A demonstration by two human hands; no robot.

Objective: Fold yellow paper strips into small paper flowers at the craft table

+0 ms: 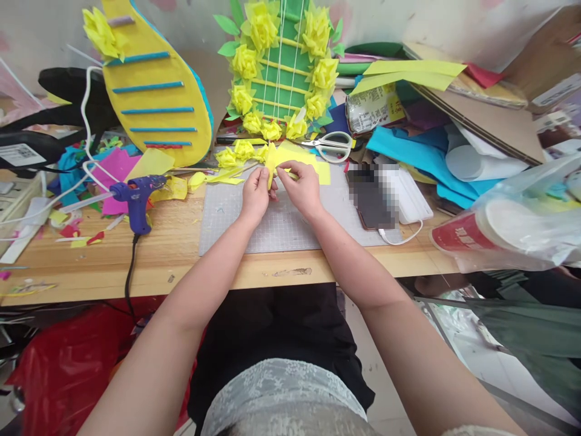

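Above a grey cutting mat (276,227), both my hands meet at a piece of yellow crepe paper (271,158). My left hand (256,192) pinches its lower part from the left. On its right side, my right hand (299,184) has its fingers bent and closed on the same paper. Just behind lie a flat yellow sheet (295,152) and several finished yellow paper flowers (244,149). Behind them stands a green panel (282,91) with strings, ringed by yellow paper flowers and green leaves.
A purple glue gun (138,200) stands left, its cord over the table edge. White-handled scissors (334,147) lie behind the mat. Right are a phone (370,200), a white power bank (411,194) and a bagged cup (472,230). A yellow board (158,97) with blue strips leans at the back.
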